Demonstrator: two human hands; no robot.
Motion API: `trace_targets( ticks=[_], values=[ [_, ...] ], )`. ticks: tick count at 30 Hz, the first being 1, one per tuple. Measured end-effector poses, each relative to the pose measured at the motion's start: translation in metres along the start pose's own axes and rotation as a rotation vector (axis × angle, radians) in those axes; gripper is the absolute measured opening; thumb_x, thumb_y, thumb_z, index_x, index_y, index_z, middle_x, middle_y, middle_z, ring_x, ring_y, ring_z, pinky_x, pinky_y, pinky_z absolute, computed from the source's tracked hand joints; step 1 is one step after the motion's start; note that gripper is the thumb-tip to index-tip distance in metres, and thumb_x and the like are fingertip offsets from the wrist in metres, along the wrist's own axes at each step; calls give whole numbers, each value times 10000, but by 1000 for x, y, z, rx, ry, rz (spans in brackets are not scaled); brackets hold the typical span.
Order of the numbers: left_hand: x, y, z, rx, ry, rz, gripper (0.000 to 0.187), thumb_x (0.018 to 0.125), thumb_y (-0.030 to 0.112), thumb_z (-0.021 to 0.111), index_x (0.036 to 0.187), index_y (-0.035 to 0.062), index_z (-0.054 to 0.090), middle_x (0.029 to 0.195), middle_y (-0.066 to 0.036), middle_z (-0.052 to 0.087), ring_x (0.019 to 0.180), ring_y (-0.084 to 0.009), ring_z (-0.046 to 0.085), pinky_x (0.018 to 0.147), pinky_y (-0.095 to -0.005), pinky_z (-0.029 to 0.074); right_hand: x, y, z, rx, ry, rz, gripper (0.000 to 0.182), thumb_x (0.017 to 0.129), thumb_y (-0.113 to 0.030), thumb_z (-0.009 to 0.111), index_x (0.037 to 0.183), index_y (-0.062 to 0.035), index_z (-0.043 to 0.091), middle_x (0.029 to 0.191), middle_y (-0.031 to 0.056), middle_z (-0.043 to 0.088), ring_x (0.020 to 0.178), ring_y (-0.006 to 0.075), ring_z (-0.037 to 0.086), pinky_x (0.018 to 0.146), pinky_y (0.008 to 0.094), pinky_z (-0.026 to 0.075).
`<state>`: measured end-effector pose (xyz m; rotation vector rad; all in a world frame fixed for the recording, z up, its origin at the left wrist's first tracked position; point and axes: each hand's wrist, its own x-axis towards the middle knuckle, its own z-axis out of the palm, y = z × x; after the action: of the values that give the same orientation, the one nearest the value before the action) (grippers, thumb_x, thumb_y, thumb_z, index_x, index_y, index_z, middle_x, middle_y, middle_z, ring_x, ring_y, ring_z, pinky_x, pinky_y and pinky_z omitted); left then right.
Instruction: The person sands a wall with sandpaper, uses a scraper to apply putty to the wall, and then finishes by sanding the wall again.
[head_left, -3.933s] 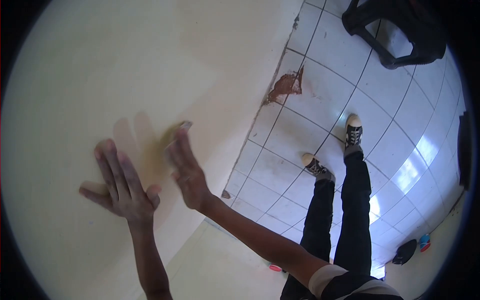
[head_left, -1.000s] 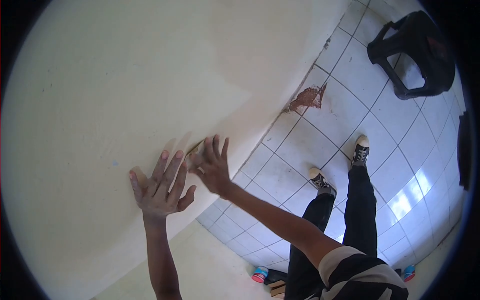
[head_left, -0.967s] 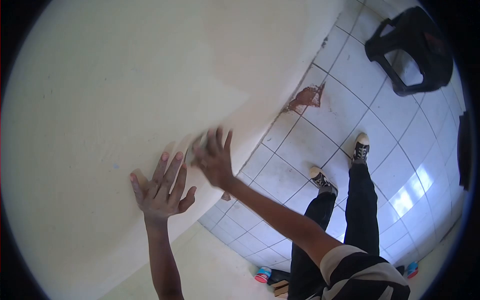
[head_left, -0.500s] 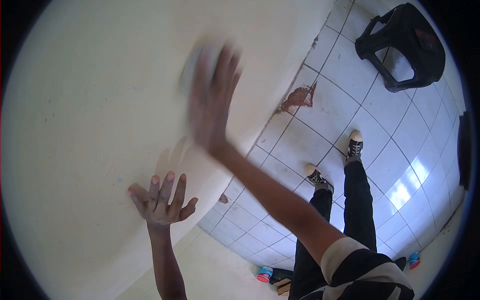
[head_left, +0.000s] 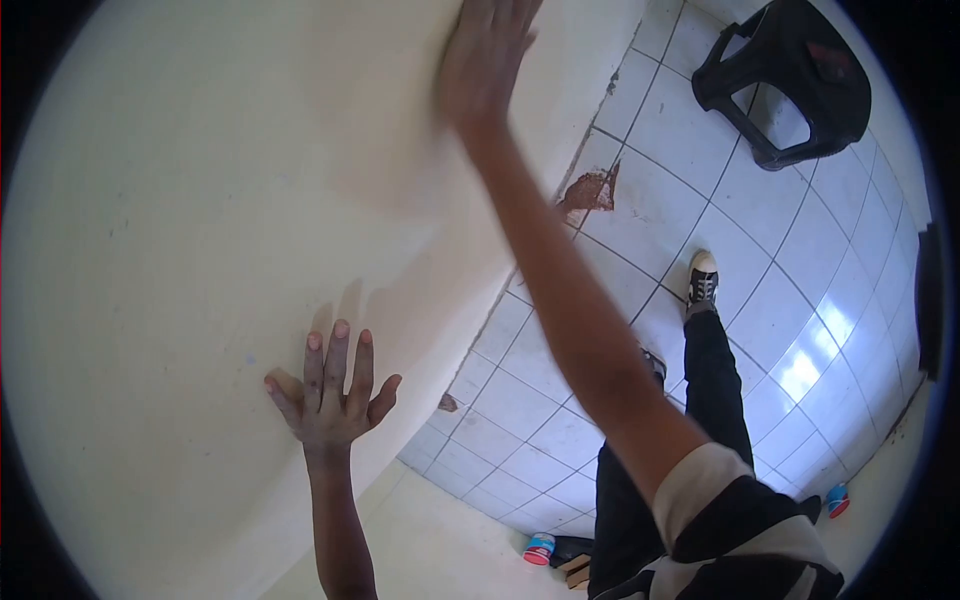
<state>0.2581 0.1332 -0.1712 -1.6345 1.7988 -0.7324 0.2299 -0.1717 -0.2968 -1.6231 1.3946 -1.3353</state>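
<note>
My left hand (head_left: 333, 400) lies flat on the cream wall (head_left: 200, 200), low down, with its fingers spread and nothing in it. My right hand (head_left: 482, 55) is stretched far up the same wall near the top of the view, palm pressed to the surface. Its fingertips are cut off by the frame edge. The small tan pad that was under this palm in the earlier frames is hidden by the hand now.
A white tiled floor (head_left: 760, 250) meets the wall, with a brown stain (head_left: 588, 190) at the joint. A black plastic stool (head_left: 790, 80) stands at the upper right. My shoe (head_left: 703, 278) is on the tiles. Small red-and-blue tins (head_left: 540, 549) sit behind my legs.
My right hand has swept up the wall from beside my left hand to the top of the view, with the pad under it. My left hand has stayed flat on the wall.
</note>
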Motion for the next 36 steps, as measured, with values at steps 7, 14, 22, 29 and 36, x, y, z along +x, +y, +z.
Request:
trace_targets(
  ticks=[7,14,22,29,36],
  values=[
    [-2,5,7,-58,53,-35,542,936,576,281,1366,277,420,1415,-18,441,1336,-241,373,1098,-616,2,-305,-68,-59,409,-558,-43,598,894,-329,519,1428,-160,309,1504,264,89,1355,549,43,1027,722,53],
    [4,1,3,-36,33,-6,531,945,574,225,1330,289,453,1391,33,471,1305,-193,419,1106,-602,0,-30,5,9,115,16,-135,574,945,-176,396,1469,-74,186,1500,293,78,1344,543,108,1034,672,135],
    [8,6,5,-34,47,-80,536,948,569,221,1347,293,448,1395,41,467,1309,-187,413,1108,-595,3,-190,-58,-5,190,-162,155,517,966,-266,345,1436,-70,254,1502,279,80,1365,528,38,1061,661,87],
    [8,5,6,90,-32,-8,561,948,580,218,1397,295,398,1434,-5,418,1329,-220,386,1104,-592,-15,-178,-28,-25,179,-331,-41,641,890,-214,477,1456,-76,212,1498,295,65,1341,571,54,1022,712,112],
    [13,11,15,64,62,-70,570,950,575,194,1382,284,425,1465,13,369,1370,-222,310,1096,-616,5,-21,34,27,171,-7,120,559,971,-289,224,1476,-78,113,1522,230,37,1392,441,54,1104,586,66]
  ],
)
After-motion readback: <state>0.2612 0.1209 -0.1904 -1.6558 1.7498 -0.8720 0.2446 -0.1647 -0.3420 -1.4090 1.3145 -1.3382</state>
